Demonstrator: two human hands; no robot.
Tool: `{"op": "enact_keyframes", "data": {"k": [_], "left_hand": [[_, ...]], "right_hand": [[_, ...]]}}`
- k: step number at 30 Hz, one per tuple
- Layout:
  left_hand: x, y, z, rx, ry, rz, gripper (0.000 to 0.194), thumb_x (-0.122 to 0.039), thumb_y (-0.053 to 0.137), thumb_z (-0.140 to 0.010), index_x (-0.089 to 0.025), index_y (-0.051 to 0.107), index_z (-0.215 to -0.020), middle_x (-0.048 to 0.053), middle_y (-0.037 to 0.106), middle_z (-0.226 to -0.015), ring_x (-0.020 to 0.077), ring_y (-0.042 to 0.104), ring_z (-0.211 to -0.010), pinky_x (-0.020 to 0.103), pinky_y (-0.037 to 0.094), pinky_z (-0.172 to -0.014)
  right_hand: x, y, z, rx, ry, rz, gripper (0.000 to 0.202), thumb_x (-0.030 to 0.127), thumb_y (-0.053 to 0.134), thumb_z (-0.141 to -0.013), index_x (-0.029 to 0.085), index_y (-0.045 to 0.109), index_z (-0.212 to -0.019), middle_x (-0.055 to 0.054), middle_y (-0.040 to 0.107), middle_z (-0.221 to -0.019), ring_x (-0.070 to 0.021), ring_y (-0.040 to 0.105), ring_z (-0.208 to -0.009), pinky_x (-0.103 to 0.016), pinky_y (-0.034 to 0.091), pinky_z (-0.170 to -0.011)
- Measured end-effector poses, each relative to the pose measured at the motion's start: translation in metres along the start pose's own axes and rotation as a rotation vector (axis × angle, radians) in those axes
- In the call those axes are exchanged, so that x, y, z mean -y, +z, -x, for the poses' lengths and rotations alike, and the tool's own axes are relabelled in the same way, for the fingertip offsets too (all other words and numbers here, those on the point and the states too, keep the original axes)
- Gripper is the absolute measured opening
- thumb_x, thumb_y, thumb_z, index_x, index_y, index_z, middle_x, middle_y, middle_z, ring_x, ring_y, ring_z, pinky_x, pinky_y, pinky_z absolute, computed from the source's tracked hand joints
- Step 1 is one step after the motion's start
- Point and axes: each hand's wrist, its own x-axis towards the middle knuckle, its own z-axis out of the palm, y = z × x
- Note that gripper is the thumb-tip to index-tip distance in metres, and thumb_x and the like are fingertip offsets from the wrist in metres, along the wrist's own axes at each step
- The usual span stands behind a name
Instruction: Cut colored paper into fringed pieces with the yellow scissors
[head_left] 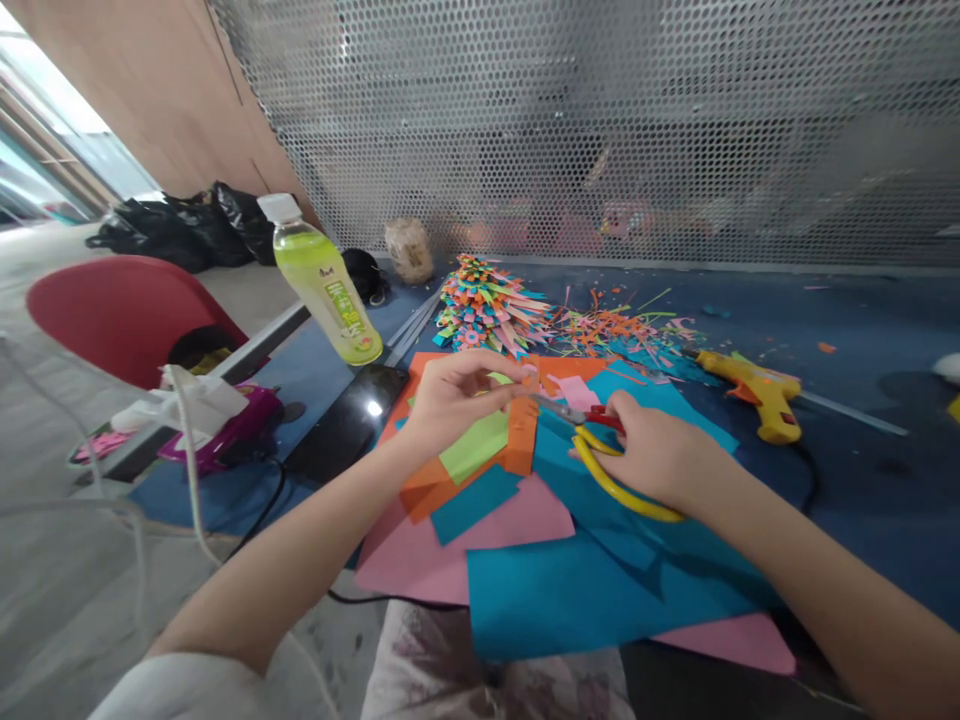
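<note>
My left hand [457,400] is closed in a pinch over the paper sheets, with a small piece of orange-pink paper [530,380] at its fingertips. My right hand [660,450] grips a pair of scissors [598,470] with red and yellow handles. The blades point left, right by the left fingertips; whether they touch the paper is too small to tell. Beneath both hands lie overlapping sheets: a blue sheet [570,600], a pink sheet [420,560], a lime-green piece [472,450] and an orange piece [522,440].
A pile of colourful paper pieces [487,305] stands behind the hands, with thin scraps [622,325] beside it. At right lies a yellow glue gun [765,395]. A drink bottle [322,285], a black phone [349,425] and a purple tissue holder [217,435] are at left, near a red chair [127,310].
</note>
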Motion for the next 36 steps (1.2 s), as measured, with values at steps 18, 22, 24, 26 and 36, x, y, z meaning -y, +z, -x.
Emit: {"op": "enact_keyframes", "data": {"k": [18,22,24,26,36], "left_hand": [[0.034,-0.017,-0.009,0.013,-0.064,-0.604,0.011,-0.029,0.073,-0.075,-0.020,0.074,-0.081,0.005,0.075,-0.083,0.0175,0.070,-0.078,0.032,0.056,-0.079],[0.036,-0.019,-0.011,-0.007,-0.087,-0.559,0.013,-0.030,0.071,-0.075,-0.019,0.073,-0.082,0.005,0.075,-0.082,0.0172,0.070,-0.074,0.032,0.057,-0.074],[0.039,-0.019,-0.011,0.003,-0.107,-0.536,0.014,-0.031,0.071,-0.076,-0.019,0.072,-0.082,0.005,0.075,-0.081,0.0169,0.069,-0.072,0.031,0.058,-0.072],[0.042,-0.019,-0.010,0.011,-0.116,-0.534,0.013,-0.029,0.070,-0.076,-0.019,0.072,-0.083,0.004,0.075,-0.080,0.0168,0.069,-0.072,0.031,0.057,-0.072],[0.036,-0.019,-0.012,-0.125,-0.171,-0.456,0.015,-0.027,0.070,-0.073,-0.014,0.071,-0.082,0.006,0.074,-0.079,0.0165,0.069,-0.073,0.028,0.056,-0.072]], "right_hand": [[0.003,-0.014,0.003,-0.092,-0.103,0.223,0.032,0.039,0.046,-0.093,0.017,0.066,-0.082,-0.016,0.071,-0.091,-0.0315,0.065,-0.090,-0.033,0.039,-0.058],[0.003,-0.013,-0.009,-0.224,-0.261,0.186,0.030,0.026,0.041,-0.096,0.014,0.067,-0.088,-0.015,0.071,-0.094,-0.0268,0.064,-0.091,-0.033,0.044,-0.068],[0.009,-0.010,-0.014,-0.210,-0.376,0.180,0.023,0.020,0.045,-0.095,0.013,0.067,-0.097,-0.013,0.071,-0.101,-0.0248,0.062,-0.098,-0.033,0.045,-0.082],[0.019,-0.005,-0.018,-0.188,-0.502,0.177,0.022,0.021,0.049,-0.094,0.014,0.064,-0.110,-0.010,0.069,-0.111,-0.0230,0.059,-0.107,-0.032,0.042,-0.092],[0.057,0.027,-0.047,-0.317,-0.776,0.241,0.029,0.006,0.040,-0.095,0.017,0.065,-0.105,-0.008,0.072,-0.082,-0.0238,0.057,-0.098,-0.039,0.032,-0.088]]}}
